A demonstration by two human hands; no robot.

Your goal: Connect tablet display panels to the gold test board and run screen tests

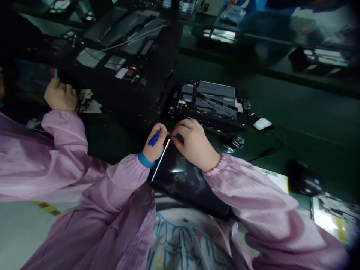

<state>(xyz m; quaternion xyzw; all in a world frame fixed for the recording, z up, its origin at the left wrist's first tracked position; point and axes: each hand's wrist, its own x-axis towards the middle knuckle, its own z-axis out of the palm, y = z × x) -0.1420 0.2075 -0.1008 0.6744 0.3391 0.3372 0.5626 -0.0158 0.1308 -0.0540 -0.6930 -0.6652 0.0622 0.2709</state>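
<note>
A dark glossy screen panel (194,183) lies in front of me, tilted against my body, with a thin white strip (158,165) with a red end along its left edge. My left hand (155,148) is closed at the panel's top left corner, with a short blue pen-like thing (153,139) between its fingers and a blue band (145,160) on its wrist. From the right, my right hand (195,144) reaches over the panel. Its thumb and fingers pinch at that same corner, close to my left fingertips. What the pinch holds is too small to make out.
Behind my hands stands an opened device (213,101) with exposed cables. A larger black unit (126,41) is at upper left. A co-worker's hand (60,95) rests at left. To the right are a small metal part (233,144), a black mouse (305,178) and a white-labelled part (262,123).
</note>
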